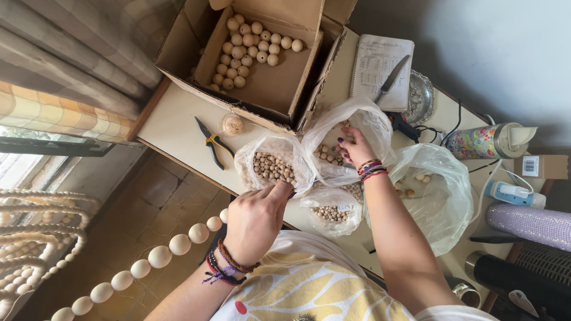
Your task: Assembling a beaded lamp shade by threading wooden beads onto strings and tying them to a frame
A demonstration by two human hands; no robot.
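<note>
Her right hand reaches into a clear plastic bag of small wooden beads, fingers closing loosely; left hand pinches a taut thin string, keeping the strand of large wooden beads hanging ready.

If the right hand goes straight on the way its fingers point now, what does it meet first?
Most likely the small wooden beads in the open plastic bag that the right hand reaches into; depth is unclear.
</note>
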